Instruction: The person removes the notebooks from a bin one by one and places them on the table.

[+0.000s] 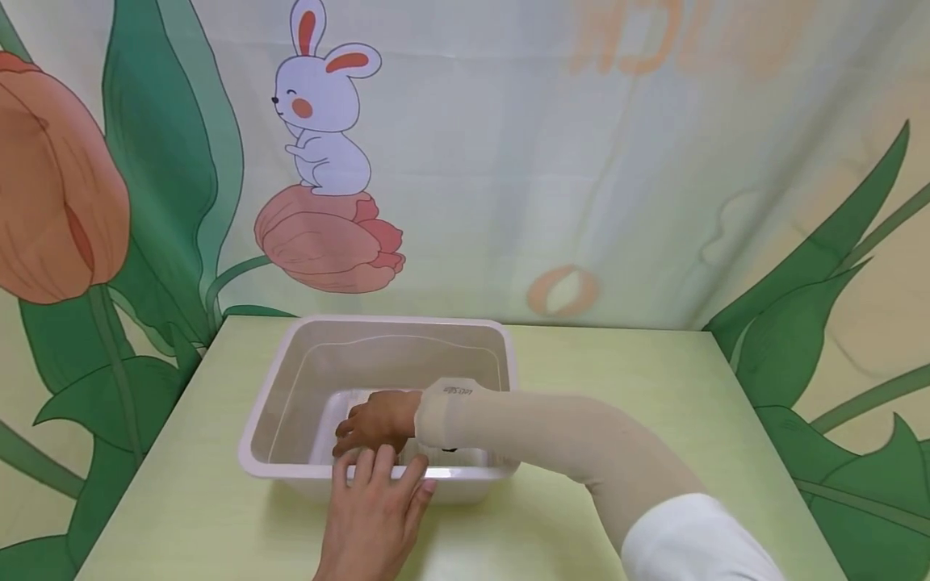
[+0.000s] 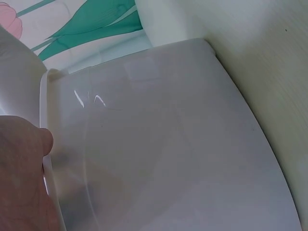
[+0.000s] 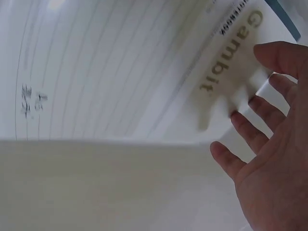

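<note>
My left hand (image 1: 374, 504) grips the near rim of a pale plastic basin (image 1: 407, 328), fingers over the edge and thumb on the outside. In the left wrist view the basin's smooth wall (image 2: 159, 134) fills much of the frame beside part of that hand (image 2: 21, 178). My right hand (image 1: 381, 424) reaches down inside the basin. Below it lies a notebook (image 3: 115, 72) with ruled lines, handwriting and the word Gambit. In the right wrist view the spread fingers of that hand (image 3: 274, 159) touch the notebook's edge, and the thumb lies over its surface.
The basin stands on a light green table (image 1: 617, 387), towards its left back. Behind the table hangs a curtain (image 1: 472, 161) printed with a rabbit and tulips. A beige sleeve (image 1: 538, 420) covers the right forearm, crossing the basin's right side.
</note>
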